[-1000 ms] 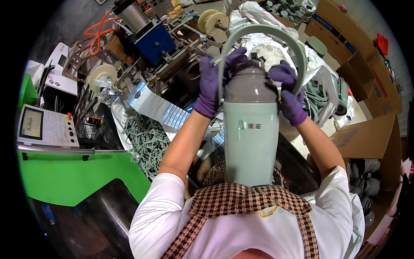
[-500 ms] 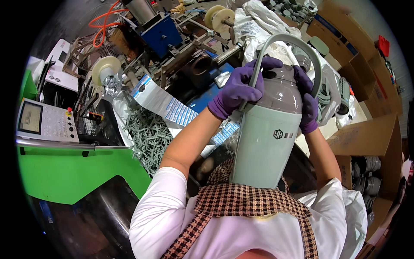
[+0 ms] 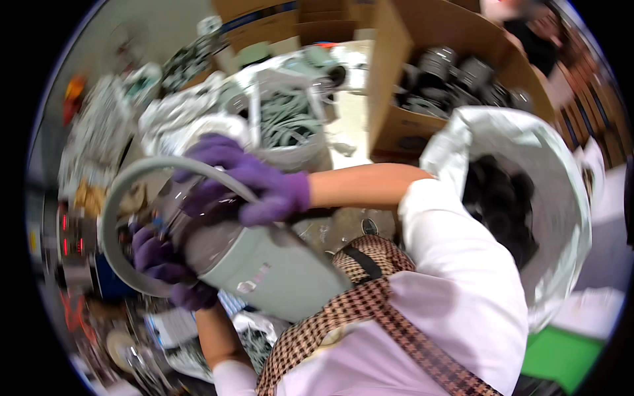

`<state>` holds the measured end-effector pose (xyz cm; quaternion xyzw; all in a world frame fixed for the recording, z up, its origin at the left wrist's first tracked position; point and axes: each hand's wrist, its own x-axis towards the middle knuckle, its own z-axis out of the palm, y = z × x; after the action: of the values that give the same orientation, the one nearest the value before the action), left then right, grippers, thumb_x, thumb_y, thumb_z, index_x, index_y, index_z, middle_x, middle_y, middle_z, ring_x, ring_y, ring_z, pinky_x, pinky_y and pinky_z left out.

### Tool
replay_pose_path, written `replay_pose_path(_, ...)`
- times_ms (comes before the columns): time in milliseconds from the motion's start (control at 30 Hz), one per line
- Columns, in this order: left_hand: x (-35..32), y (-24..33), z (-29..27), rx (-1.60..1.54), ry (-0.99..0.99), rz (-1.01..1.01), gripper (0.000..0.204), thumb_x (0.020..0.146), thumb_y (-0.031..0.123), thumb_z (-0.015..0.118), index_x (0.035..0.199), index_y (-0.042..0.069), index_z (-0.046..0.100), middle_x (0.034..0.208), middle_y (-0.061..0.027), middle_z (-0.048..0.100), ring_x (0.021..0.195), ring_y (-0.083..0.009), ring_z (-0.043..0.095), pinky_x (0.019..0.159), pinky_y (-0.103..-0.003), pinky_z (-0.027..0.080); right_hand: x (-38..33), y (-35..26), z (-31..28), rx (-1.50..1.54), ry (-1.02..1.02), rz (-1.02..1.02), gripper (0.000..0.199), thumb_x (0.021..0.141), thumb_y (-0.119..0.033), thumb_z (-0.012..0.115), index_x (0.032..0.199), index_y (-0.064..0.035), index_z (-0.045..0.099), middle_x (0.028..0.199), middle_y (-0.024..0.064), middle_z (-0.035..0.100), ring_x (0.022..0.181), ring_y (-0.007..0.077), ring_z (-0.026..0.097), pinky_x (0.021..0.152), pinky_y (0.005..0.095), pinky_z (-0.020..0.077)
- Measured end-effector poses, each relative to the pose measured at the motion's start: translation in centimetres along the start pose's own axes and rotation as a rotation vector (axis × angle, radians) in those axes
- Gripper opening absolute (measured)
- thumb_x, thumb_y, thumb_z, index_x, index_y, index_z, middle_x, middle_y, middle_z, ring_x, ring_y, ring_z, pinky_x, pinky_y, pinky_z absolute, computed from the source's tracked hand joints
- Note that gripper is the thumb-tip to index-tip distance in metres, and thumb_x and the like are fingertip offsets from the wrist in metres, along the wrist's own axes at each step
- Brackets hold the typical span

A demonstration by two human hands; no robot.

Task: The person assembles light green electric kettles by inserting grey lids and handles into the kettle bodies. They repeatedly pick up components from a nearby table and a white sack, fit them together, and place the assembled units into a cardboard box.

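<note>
A pale green thermos jug [image 3: 281,277] with a glossy grey shoulder [image 3: 214,244] leans to the left, its lower end against my checked apron. Its arched grey-green carrying handle [image 3: 119,218] stands out past the top. My right hand [image 3: 247,178], in a purple glove, is closed over the upper side of the shoulder, beneath part of the handle. My left hand [image 3: 165,267], also gloved, grips the opposite side, with the handle around it. The jug's mouth is mostly hidden by the gloves and blurred.
Beyond the jug sits a white bin of green straps [image 3: 289,119]. A cardboard box [image 3: 389,86] holds dark grey parts, and a white-lined container [image 3: 561,198] holds black pieces at the right. A person [image 3: 548,39] is at the far right. Blurred machinery [image 3: 86,251] stands at left.
The view has swung right, bringing the boxes and lined container forward. The jug has gone from nearly upright to leaning left in the picture. Both hands stay on its grey shoulder.
</note>
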<state>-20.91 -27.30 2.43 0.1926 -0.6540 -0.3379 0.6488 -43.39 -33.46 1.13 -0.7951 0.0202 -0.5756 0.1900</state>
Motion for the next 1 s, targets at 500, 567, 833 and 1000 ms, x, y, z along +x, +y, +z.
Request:
replay_pose_path(500,9.7,-14.8,14.0,0.405,-0.910,-1.009,0.042,0.100,0.030,0.050,0.128,0.000,0.060,0.122,-0.0132,0.067,0.112,-0.0196,0.063,0.093,-0.033,0.048,-28.9,-22.4,-23.1,-0.379,0.147,0.810,0.031,0.088,-0.023,0.070,0.116,-0.0078,0.069,0.128,0.0109,0.062,0.115,0.0280,0.060,0.098,0.0397,0.0468)
replay_pose_path(567,8.5,-15.4,16.0,0.682,-1.184,-0.560,0.036,0.100,0.024,0.048,0.126,0.002,0.061,0.120,-0.0132,0.068,0.109,-0.0222,0.065,0.086,-0.032,0.049,-30.2,-31.1,-27.6,-0.581,0.776,1.435,0.029,0.094,-0.014,0.059,0.119,0.0001,0.064,0.110,0.0160,0.066,0.105,0.0284,0.063,0.093,0.0371,0.0491)
replay_pose_path(833,7.9,-21.8,26.6,0.295,-1.352,-0.251,0.035,0.094,0.017,0.046,0.122,0.002,0.061,0.119,-0.0166,0.066,0.108,-0.0330,0.064,0.095,-0.039,0.048,-66.9,-45.4,-41.4,-1.589,-0.379,1.640,0.034,0.091,-0.021,0.054,0.122,-0.0076,0.061,0.133,0.0164,0.056,0.126,0.0362,0.050,0.110,0.0438,0.0388)
replay_pose_path(1000,10.0,-19.5,26.2,0.435,-1.382,-0.396,0.034,0.091,0.023,0.049,0.111,-0.001,0.063,0.104,-0.0183,0.066,0.096,-0.0345,0.064,0.085,-0.039,0.050,-61.1,-42.4,-46.0,-1.193,-0.519,2.106,0.044,0.088,-0.019,0.055,0.131,-0.0061,0.056,0.130,0.0157,0.059,0.121,0.0334,0.055,0.104,0.0391,0.0437)
